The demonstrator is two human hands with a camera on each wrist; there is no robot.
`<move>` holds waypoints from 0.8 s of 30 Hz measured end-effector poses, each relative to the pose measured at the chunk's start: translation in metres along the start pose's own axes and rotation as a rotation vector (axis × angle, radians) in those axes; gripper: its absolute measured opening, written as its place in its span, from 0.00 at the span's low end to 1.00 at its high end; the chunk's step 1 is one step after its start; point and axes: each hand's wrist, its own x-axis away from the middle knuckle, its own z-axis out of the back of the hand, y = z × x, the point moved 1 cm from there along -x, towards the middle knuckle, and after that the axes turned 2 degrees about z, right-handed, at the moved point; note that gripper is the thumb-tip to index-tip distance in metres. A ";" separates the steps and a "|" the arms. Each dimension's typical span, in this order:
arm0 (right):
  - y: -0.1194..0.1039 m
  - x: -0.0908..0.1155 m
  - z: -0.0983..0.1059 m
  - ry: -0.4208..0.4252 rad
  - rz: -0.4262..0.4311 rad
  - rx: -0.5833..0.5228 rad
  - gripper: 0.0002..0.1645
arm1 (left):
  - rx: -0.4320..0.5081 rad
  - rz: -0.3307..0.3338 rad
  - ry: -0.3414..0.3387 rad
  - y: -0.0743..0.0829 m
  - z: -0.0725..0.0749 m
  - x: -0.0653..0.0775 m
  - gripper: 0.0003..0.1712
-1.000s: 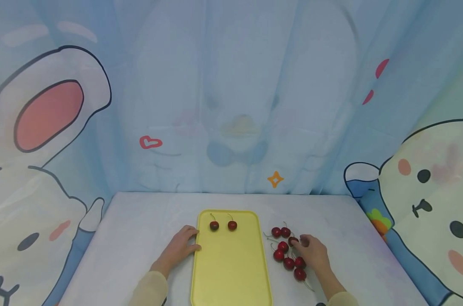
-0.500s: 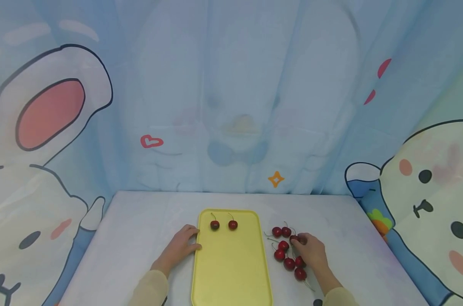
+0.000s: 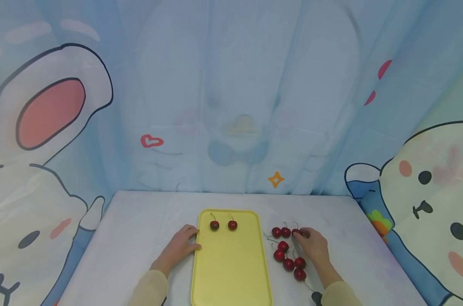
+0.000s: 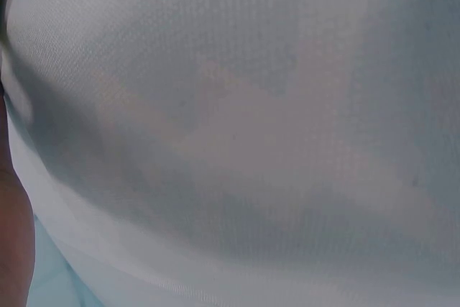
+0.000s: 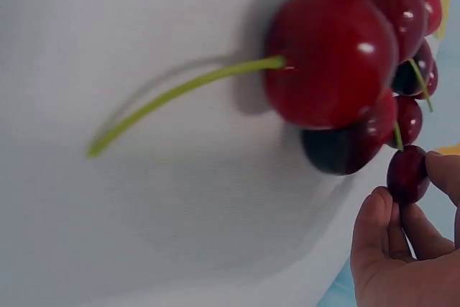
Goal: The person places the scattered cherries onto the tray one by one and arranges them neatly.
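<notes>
My left hand [image 3: 181,246] rests at the left edge of a yellow tray [image 3: 231,263], fingers and thumb touching its rim. Two dark red cherries [image 3: 232,225] with stems lie side by side at the tray's far end. On the table to its right, my right hand [image 3: 314,246] pinches a cherry [image 5: 407,175] between thumb and fingertips, beside two others at the back of a loose group. Nearer the person lie several more cherries [image 3: 279,255], one with a long green stem large in the right wrist view. The left wrist view shows mostly white cloth and a sliver of hand.
A white cloth [image 3: 139,221] covers the table. Behind it hangs a blue curtain [image 3: 231,85] with cartoon animals. A small dark object [image 3: 316,298] shows beside the right sleeve.
My right hand has moved slightly away from the person with its cherry, which now stands in line with the two at the back. The left hand and tray stay put.
</notes>
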 end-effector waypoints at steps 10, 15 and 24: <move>-0.063 0.005 0.010 -0.023 -0.016 -0.085 0.30 | 0.015 -0.005 0.012 0.001 0.001 0.000 0.26; -0.091 0.006 0.007 -0.057 0.043 -0.115 0.29 | 0.008 0.016 0.003 0.003 0.003 0.001 0.26; -0.116 0.007 -0.009 -0.073 0.173 -0.122 0.24 | 0.034 0.041 -0.001 0.007 0.004 0.001 0.25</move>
